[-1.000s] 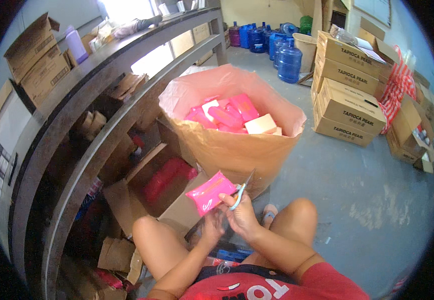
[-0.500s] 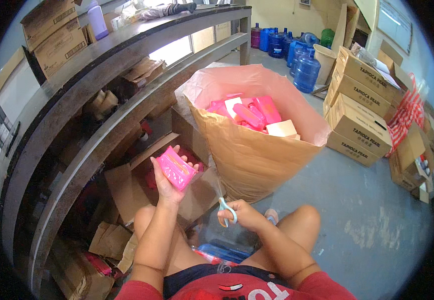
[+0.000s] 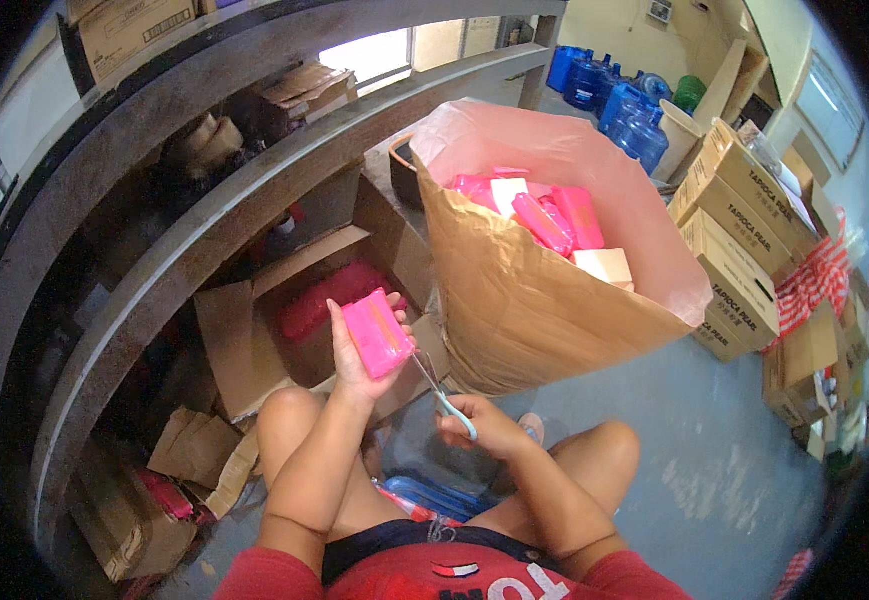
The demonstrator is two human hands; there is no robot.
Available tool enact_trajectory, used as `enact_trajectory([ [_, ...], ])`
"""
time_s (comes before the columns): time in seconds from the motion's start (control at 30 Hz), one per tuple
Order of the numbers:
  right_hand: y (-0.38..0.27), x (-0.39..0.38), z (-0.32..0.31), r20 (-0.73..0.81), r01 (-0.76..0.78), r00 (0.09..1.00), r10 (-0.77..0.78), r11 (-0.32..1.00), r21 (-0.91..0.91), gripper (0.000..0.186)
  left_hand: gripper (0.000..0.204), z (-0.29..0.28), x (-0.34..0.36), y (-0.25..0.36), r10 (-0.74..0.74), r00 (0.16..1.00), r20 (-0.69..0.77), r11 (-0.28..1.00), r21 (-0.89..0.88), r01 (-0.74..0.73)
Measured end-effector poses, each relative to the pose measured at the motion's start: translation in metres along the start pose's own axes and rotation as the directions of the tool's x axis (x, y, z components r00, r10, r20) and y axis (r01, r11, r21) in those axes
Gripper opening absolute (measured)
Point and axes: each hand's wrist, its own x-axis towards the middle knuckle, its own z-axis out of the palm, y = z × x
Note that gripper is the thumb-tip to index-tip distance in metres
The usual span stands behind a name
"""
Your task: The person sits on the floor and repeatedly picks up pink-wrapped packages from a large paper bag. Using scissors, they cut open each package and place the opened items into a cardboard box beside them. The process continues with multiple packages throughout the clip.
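Observation:
A bright pink plastic-wrapped parcel (image 3: 377, 330) lies in the palm of my left hand (image 3: 359, 365), whose fingers curl round it. My right hand (image 3: 472, 425) grips light blue-handled scissors (image 3: 444, 400), their blades pointing up-left at the lower right corner of the parcel; whether they touch it is unclear. Beyond my hands stands a large brown paper sack (image 3: 544, 320) with a pink-white lining, holding several pink parcels (image 3: 559, 220) and a pale box (image 3: 599, 265). An open cardboard box (image 3: 229, 350) with pink plastic inside sits behind my left hand.
A dark bench frame (image 3: 154, 280) curves along the left, with torn cardboard (image 3: 194, 450) below. Stacked cartons (image 3: 729, 290), a red-white striped bundle (image 3: 809, 260) and open boxes (image 3: 799, 380) stand at the right. Blue water bottles (image 3: 639, 135) stand at the back; grey floor (image 3: 714, 450) lies right.
A second ago both hands were together at the parcel. My left hand raised it up-left, the scissors dropped away, and their blades are now back at its corner. The view has tilted.

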Motion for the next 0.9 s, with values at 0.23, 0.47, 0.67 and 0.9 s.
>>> enact_trajectory([
  [0.23,0.008,0.015,0.000,0.220,-0.088,0.970,0.103,0.993,-0.076,0.045,0.089,-0.007,0.000,0.003,0.027,0.997,-0.077,0.999,0.032,-0.025],
  [0.47,0.002,0.015,0.003,0.155,-0.043,0.987,0.047,0.999,-0.034,0.054,0.086,-0.009,-0.001,0.000,0.043,0.994,-0.098,0.994,0.102,-0.032],
  [0.67,-0.005,0.011,0.000,0.080,0.042,0.996,-0.037,0.997,-0.067,0.060,0.088,-0.011,0.003,-0.001,0.080,0.991,-0.103,0.984,0.168,-0.062],
  [0.9,-0.004,0.011,0.004,0.032,0.055,0.998,-0.053,0.996,-0.067,0.063,0.092,-0.008,0.001,-0.009,0.094,0.992,-0.085,0.969,0.237,-0.072],
])
